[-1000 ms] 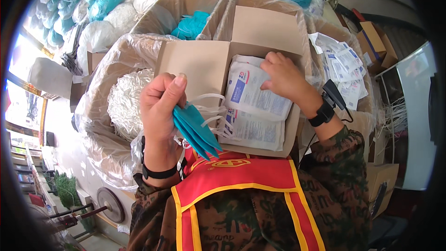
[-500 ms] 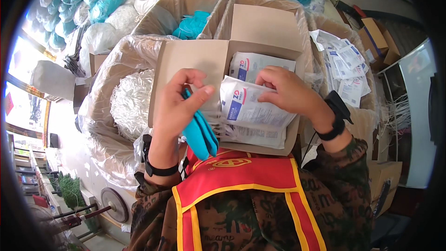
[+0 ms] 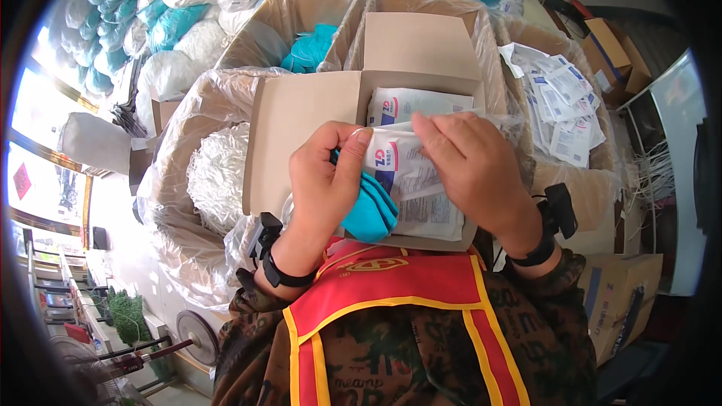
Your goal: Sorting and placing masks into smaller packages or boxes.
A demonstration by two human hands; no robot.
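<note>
1. Far left: a round heap of thin white strands point(image 3: 218, 169) sits in a brown carton lined with clear plastic point(image 3: 167, 188).
2. Next: an open brown cardboard box point(image 3: 301, 105), flaps spread; flat white printed pouches point(image 3: 432, 219) lie inside.
3. Left hand point(image 3: 325, 173): fingers curled closed, gripping a stack of folded teal fabric pieces point(image 3: 368, 212); thumb and forefinger meet at the upper left corner of a white pouch with blue and pink print point(image 3: 408, 156).
4. That pouch is between both hands, over the box.
5. Right hand point(image 3: 481, 173): fingers close together beside the pouch's right part; I cannot tell whether they grip it.
6. Far right: loose white packets point(image 3: 560, 101) pile up.
</note>
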